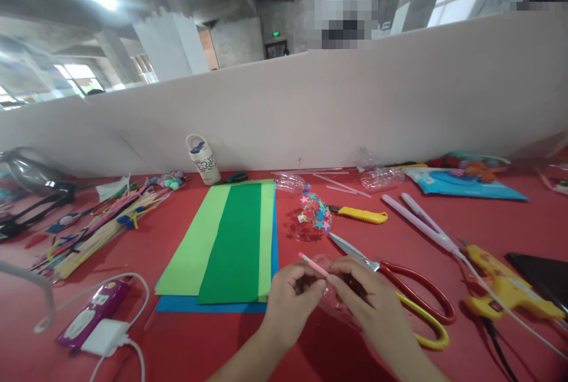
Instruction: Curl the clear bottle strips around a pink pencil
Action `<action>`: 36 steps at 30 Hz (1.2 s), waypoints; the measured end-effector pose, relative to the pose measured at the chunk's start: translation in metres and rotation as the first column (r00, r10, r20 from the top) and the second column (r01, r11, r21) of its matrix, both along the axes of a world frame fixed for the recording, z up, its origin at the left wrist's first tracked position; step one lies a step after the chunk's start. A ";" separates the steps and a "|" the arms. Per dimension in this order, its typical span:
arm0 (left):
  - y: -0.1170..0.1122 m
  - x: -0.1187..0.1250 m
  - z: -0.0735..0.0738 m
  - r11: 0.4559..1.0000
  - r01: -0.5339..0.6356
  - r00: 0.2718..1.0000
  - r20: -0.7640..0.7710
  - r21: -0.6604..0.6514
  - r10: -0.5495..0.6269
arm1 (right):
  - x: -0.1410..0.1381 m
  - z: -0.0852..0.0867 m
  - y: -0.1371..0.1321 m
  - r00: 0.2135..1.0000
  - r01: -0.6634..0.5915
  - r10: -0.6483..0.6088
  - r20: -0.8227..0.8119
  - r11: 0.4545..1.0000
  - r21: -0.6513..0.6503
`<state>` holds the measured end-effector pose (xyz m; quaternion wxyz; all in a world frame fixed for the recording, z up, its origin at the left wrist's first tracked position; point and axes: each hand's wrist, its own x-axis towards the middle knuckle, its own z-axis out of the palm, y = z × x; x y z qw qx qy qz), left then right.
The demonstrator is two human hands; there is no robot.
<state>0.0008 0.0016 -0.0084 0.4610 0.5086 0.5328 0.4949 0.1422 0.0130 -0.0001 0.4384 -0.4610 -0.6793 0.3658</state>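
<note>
Close in front of me, both hands meet around a short pink straw (313,265). My left hand (290,296) pinches it from the left, fingers curled. My right hand (370,293) is closed at its lower right end, fingertips almost touching the left thumb. A clear plastic piece (332,299) shows between and under the hands; I cannot tell whether a hand grips it. Just beyond lies a clear plastic ball-like piece with colourful star stickers (316,213). Large scissors (377,265), with red and yellow handles, rest beside my right hand.
Green and blue paper sheets (235,240) lie left of my hands. A yellow utility knife (361,214), a pink hair straightener (421,225) and a yellow glue gun (501,281) are rightward. Craft sticks (102,222), a purple power strip (95,311) and a white bottle (204,160) stand leftward.
</note>
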 end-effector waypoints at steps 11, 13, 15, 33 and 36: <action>-0.002 0.001 0.002 1.000 -0.016 0.999 -0.030 0.000 0.016 | 0.001 0.007 0.005 0.996 -0.078 0.067 -0.064 0.976 -0.202; -0.002 0.001 0.004 1.000 -0.021 0.999 -0.044 0.001 0.021 | 0.001 0.007 0.005 0.996 -0.071 0.057 -0.074 0.977 -0.200; -0.002 0.000 0.005 1.000 -0.016 0.999 -0.038 -0.001 0.016 | 0.001 0.008 0.005 0.997 -0.062 0.051 -0.065 0.981 -0.183; -0.001 -0.004 0.000 0.993 -0.025 1.000 -0.011 0.111 0.026 | 0.003 0.002 0.005 0.998 -0.069 0.068 -0.011 0.977 -0.203; 0.000 -0.004 0.001 0.993 -0.030 0.998 -0.047 0.113 0.035 | 0.003 0.001 0.005 0.994 -0.105 0.092 -0.064 0.964 -0.246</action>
